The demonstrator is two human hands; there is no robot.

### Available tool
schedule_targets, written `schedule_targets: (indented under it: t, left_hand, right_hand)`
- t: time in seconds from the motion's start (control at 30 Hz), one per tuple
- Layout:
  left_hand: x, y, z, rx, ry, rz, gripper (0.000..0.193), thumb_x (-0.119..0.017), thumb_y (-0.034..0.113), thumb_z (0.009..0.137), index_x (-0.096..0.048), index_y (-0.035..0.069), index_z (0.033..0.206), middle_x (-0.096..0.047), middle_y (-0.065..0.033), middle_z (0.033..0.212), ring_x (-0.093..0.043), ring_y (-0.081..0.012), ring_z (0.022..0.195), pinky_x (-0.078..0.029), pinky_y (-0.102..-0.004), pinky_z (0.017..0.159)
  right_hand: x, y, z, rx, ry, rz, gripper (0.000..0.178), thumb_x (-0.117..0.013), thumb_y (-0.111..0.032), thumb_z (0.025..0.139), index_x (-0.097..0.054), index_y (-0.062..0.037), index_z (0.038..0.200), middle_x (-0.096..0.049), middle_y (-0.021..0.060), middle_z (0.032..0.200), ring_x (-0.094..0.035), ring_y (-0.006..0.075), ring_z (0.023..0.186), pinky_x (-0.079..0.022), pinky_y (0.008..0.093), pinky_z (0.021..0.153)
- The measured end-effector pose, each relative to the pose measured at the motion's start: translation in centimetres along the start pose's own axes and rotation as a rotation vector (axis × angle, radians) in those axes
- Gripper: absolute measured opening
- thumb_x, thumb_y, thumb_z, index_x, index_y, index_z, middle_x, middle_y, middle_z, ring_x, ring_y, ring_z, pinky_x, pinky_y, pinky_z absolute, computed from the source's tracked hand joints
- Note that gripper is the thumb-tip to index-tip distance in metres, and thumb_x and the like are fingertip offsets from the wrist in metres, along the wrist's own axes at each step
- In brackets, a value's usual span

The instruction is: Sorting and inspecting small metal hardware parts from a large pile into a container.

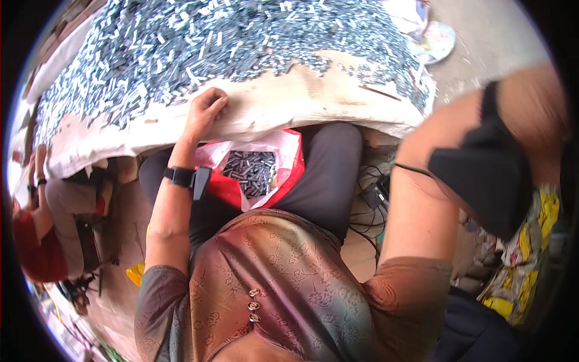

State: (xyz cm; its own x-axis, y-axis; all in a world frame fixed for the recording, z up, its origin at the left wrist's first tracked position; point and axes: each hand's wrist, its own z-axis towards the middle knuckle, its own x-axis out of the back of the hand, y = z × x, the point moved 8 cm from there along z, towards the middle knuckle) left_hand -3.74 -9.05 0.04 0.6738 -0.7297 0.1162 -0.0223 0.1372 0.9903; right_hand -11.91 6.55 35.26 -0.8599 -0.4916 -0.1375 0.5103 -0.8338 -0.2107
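Observation:
My left hand rests on the near edge of a pale cloth, its fingers curled closed; anything inside them is hidden. Just beyond it spreads a wide heap of small, shiny grey-blue pieces, narrow and metallic-looking. Between my thighs sits an open red and white bag with similar dark, short pieces in it. My right hand is raised at the far right, close to the camera and away from the heap. Motion blurs it, and its fingers cannot be made out.
A black box-shaped device is strapped to my right wrist. Dark cables lie on the floor beside my right leg. Yellow and white packs are stacked at the lower right. Another person's red sleeve shows at the far left. A round plate-like thing lies beyond the heap's right end.

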Motion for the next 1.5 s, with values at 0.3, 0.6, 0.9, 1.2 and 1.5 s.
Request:
schedule_targets:
  t: [0.3, 0.6, 0.9, 1.2, 1.5]
  left_hand:
    - [0.2, 0.6, -0.5, -0.036, 0.013, 0.038, 0.009, -0.056, 0.012, 0.088, -0.057, 0.004, 0.084, -0.056, 0.0016, 0.068, -0.048, -0.0051, 0.059, -0.039, -0.0193, 0.054]
    - [0.2, 0.7, -0.1, -0.037, -0.007, 0.078, 0.010, -0.056, 0.013, 0.087, -0.056, 0.004, 0.082, -0.056, 0.0011, 0.068, -0.051, -0.0061, 0.061, -0.041, -0.0206, 0.055]
    - [0.2, 1.2, -0.2, -0.052, 0.023, 0.148, 0.011, -0.055, 0.013, 0.086, -0.057, 0.003, 0.083, -0.058, -0.0009, 0.068, -0.052, -0.0075, 0.061, -0.043, -0.0216, 0.057]
    - [-0.4, 1.4, -0.7, -0.013, 0.021, 0.126, 0.011, -0.057, 0.014, 0.086, -0.059, 0.003, 0.086, -0.059, -0.0012, 0.071, -0.054, -0.0069, 0.063, -0.045, -0.0216, 0.058]
    - [0.5, 1.3, 0.6, -0.105, 0.025, 0.167, 0.014, -0.057, 0.020, 0.088, -0.059, 0.006, 0.087, -0.059, 0.0021, 0.072, -0.052, -0.0040, 0.062, -0.040, -0.0181, 0.054]
  right_hand:
    - [-2.0, 0.5, 0.3, 0.055, -0.007, 0.030, 0.042, -0.043, -0.037, 0.091, -0.050, -0.0020, 0.114, -0.056, 0.0108, 0.111, -0.053, 0.0196, 0.102, -0.043, 0.0312, 0.087]
    - [-2.8, -2.5, -0.2, 0.116, 0.015, -0.060, 0.040, -0.044, -0.035, 0.090, -0.050, -0.0021, 0.111, -0.056, 0.0100, 0.108, -0.052, 0.0195, 0.099, -0.043, 0.0316, 0.084]
    - [-2.8, -2.6, -3.8, 0.136, 0.158, -0.084, 0.037, -0.045, -0.034, 0.089, -0.051, -0.0021, 0.109, -0.056, 0.0092, 0.105, -0.052, 0.0195, 0.096, -0.042, 0.0321, 0.081]
    - [-3.6, -2.0, -7.9, 0.152, 0.312, -0.067, 0.035, -0.045, -0.032, 0.088, -0.051, -0.0022, 0.106, -0.056, 0.0084, 0.101, -0.052, 0.0194, 0.092, -0.042, 0.0325, 0.079]
    - [-3.6, -2.4, -9.2, 0.161, 0.393, -0.102, 0.033, -0.046, -0.030, 0.088, -0.052, -0.0023, 0.104, -0.055, 0.0076, 0.098, -0.051, 0.0193, 0.089, -0.042, 0.0329, 0.076]
